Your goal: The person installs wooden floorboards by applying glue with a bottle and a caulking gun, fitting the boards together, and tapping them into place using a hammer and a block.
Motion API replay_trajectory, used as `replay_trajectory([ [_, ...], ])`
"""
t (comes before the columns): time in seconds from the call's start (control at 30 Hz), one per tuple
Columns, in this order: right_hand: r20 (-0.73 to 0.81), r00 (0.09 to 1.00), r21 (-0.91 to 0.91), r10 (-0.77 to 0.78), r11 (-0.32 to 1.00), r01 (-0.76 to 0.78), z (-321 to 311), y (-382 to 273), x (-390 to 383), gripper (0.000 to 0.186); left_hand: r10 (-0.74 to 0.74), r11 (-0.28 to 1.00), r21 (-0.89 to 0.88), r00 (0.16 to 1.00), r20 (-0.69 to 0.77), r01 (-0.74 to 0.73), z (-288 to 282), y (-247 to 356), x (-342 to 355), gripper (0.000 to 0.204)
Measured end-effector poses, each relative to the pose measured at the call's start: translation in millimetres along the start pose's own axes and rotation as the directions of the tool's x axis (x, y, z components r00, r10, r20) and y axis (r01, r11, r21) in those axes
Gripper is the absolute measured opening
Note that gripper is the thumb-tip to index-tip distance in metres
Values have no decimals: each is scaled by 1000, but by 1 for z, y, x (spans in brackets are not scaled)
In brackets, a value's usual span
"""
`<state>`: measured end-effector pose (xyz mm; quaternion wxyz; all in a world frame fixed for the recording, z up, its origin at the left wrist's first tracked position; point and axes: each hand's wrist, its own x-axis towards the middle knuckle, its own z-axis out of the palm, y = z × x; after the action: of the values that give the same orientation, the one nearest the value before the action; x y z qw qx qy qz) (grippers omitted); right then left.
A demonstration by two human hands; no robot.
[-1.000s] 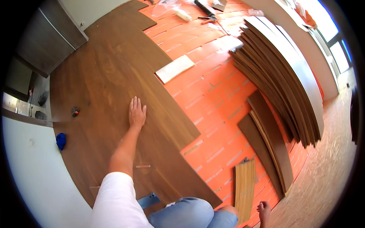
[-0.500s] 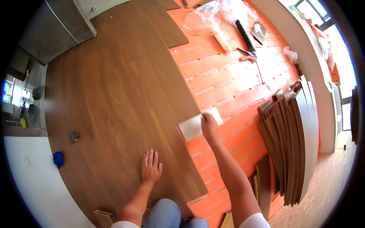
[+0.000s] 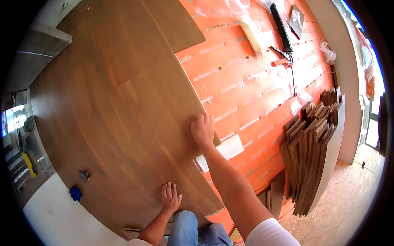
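Note:
My right hand (image 3: 203, 130) is on the right edge of a brown floorboard (image 3: 180, 98), close to that board's near end. Its fingers are bent and held together over the edge; the fingertips are partly hidden. A white flat block (image 3: 230, 147) lies against the board's near end, crossed by my right forearm. My left hand (image 3: 170, 197) rests flat on the laid boards nearer my knees, fingers stretched out and holding nothing.
Orange slotted underlay (image 3: 250, 110) spreads to the right. On it lie a black caulking gun (image 3: 281, 28), a cream tube (image 3: 251, 37) and clear plastic. Stacked planks (image 3: 314, 151) stand at right. A blue object (image 3: 75, 193) and a small dark tool (image 3: 85, 175) sit by the left wall.
My right hand has left the white block and moved forward and left onto the floorboard's edge. The left hand stays flat on the boards. The whole view has shifted.

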<state>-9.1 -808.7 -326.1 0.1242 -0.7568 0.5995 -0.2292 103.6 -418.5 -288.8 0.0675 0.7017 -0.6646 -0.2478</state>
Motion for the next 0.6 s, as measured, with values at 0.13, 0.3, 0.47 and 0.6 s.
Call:
replay_trajectory([
  [0.13,66,997,-16,40,999,-39,-9,-3,2,22,-49,997,-63,999,12,50,-93,-30,156,63],
  [0.3,113,991,-38,70,997,-66,-10,-1,5,24,126,991,88,925,-357,-101,-196,-95,510,64],
  [0.47,148,988,-34,48,998,-44,-11,-10,11,25,145,983,174,847,-511,-63,-239,-130,682,61],
  [0.6,185,981,-71,57,997,-44,-10,-3,6,27,118,981,190,892,-436,-36,-231,-120,695,61],
])
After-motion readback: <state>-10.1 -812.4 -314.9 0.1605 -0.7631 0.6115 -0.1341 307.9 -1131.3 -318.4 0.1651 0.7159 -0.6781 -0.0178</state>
